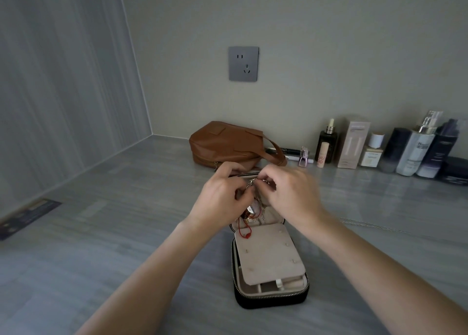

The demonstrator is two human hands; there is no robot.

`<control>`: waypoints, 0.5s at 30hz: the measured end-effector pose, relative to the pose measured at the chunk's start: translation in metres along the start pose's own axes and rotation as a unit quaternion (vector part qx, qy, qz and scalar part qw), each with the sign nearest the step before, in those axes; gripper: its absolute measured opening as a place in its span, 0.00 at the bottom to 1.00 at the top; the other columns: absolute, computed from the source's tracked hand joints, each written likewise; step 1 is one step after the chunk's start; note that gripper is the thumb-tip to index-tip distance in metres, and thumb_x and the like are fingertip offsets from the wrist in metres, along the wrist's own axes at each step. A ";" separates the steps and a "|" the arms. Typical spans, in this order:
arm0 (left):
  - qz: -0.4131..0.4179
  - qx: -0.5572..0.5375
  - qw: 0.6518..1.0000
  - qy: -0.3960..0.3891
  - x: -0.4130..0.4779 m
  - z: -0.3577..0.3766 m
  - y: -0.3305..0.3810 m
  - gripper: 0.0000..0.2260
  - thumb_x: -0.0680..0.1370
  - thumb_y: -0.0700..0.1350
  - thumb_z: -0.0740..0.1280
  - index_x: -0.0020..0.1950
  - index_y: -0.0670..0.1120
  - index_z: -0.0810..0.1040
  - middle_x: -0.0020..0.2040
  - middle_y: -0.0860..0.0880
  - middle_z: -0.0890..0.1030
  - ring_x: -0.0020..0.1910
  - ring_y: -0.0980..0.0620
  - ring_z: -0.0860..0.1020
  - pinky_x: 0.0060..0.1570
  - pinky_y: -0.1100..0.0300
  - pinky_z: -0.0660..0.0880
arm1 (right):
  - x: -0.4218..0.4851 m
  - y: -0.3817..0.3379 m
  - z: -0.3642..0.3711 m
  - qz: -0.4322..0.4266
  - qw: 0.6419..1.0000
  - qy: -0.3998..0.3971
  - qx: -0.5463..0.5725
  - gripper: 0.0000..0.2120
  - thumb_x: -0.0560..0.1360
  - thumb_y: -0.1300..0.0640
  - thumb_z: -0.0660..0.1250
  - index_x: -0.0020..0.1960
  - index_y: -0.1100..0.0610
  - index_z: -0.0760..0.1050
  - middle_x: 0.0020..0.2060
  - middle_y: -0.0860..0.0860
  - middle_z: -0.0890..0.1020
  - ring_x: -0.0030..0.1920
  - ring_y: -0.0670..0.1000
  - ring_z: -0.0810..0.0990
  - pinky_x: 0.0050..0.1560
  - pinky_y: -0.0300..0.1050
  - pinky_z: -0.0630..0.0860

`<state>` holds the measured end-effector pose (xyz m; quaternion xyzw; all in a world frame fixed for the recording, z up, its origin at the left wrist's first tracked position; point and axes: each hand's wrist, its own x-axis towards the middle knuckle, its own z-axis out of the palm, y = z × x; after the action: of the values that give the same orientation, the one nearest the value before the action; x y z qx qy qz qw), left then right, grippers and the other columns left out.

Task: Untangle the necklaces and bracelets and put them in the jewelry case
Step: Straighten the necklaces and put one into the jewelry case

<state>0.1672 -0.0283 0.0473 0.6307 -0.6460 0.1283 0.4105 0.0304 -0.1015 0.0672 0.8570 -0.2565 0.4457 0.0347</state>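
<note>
A black zipped jewelry case [271,300] lies open on the grey counter, its beige divider flap [269,252] folded down over the front half. Over the case's far half, my left hand [222,195] and my right hand [291,195] pinch a tangle of thin chains [254,183] between their fingertips. Below the hands the tangle hangs down with a round silvery pendant [252,209] and a red cord [245,233] that trails onto the flap. The hands hide most of the tangle. A loose thin chain [367,224] lies on the counter to the right.
A brown leather bag [225,142] sits just behind the case against the wall. A row of cosmetic bottles and boxes [395,147] lines the wall at the right. A dark flat card [27,216] lies at the left edge.
</note>
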 end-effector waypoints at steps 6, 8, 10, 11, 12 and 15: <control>-0.001 0.002 1.000 0.019 -0.002 0.002 0.000 0.13 0.70 0.44 0.68 0.27 0.40 0.74 0.55 0.43 0.78 0.50 0.55 0.78 0.43 0.73 0.66 | 0.002 -0.002 0.002 0.002 1.000 0.001 0.003 0.06 0.66 0.53 0.70 0.35 0.54 0.77 0.25 0.49 0.80 0.27 0.56 0.79 0.30 0.42 0.72; 0.004 0.010 1.000 0.028 -0.002 0.002 0.001 0.13 0.69 0.45 0.68 0.27 0.41 0.73 0.55 0.44 0.78 0.51 0.53 0.79 0.43 0.70 0.69 | 0.003 -0.004 0.001 -0.009 1.000 0.004 -0.011 0.07 0.64 0.55 0.74 0.33 0.55 0.77 0.24 0.49 0.80 0.26 0.55 0.78 0.30 0.39 0.68; 0.006 0.015 0.999 0.035 -0.002 0.002 0.001 0.13 0.69 0.45 0.68 0.26 0.42 0.73 0.55 0.44 0.79 0.51 0.53 0.80 0.42 0.67 0.72 | 0.004 -0.005 0.000 -0.004 1.000 0.006 -0.026 0.07 0.62 0.55 0.76 0.32 0.54 0.78 0.23 0.49 0.79 0.25 0.55 0.78 0.31 0.37 0.63; 0.005 0.015 0.999 0.038 -0.002 0.002 0.002 0.14 0.69 0.45 0.68 0.25 0.42 0.72 0.55 0.44 0.79 0.51 0.54 0.80 0.42 0.66 0.72 | 0.005 -0.006 -0.001 0.005 1.000 0.001 -0.029 0.07 0.63 0.54 0.76 0.33 0.54 0.78 0.24 0.50 0.80 0.27 0.56 0.78 0.32 0.38 0.62; 0.002 0.014 0.999 0.038 -0.002 0.002 0.002 0.14 0.68 0.45 0.68 0.25 0.42 0.71 0.55 0.44 0.79 0.51 0.54 0.80 0.42 0.65 0.73 | 0.006 -0.007 -0.003 0.019 0.999 -0.015 -0.027 0.05 0.65 0.53 0.74 0.35 0.53 0.79 0.26 0.51 0.81 0.30 0.57 0.79 0.33 0.39 0.62; -0.002 0.007 1.000 0.029 -0.004 0.001 -0.001 0.17 0.68 0.43 0.71 0.23 0.44 0.67 0.56 0.44 0.79 0.51 0.52 0.80 0.42 0.61 0.75 | 0.011 -0.007 -0.005 0.069 0.992 -0.100 -0.015 0.07 0.71 0.48 0.68 0.42 0.50 0.80 0.37 0.50 0.84 0.43 0.56 0.80 0.36 0.43 0.65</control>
<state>0.1676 -0.0264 0.0437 0.6309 -0.6316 0.1498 0.4249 0.0351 -0.0982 0.0800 0.8768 -0.3242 0.3552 -0.0087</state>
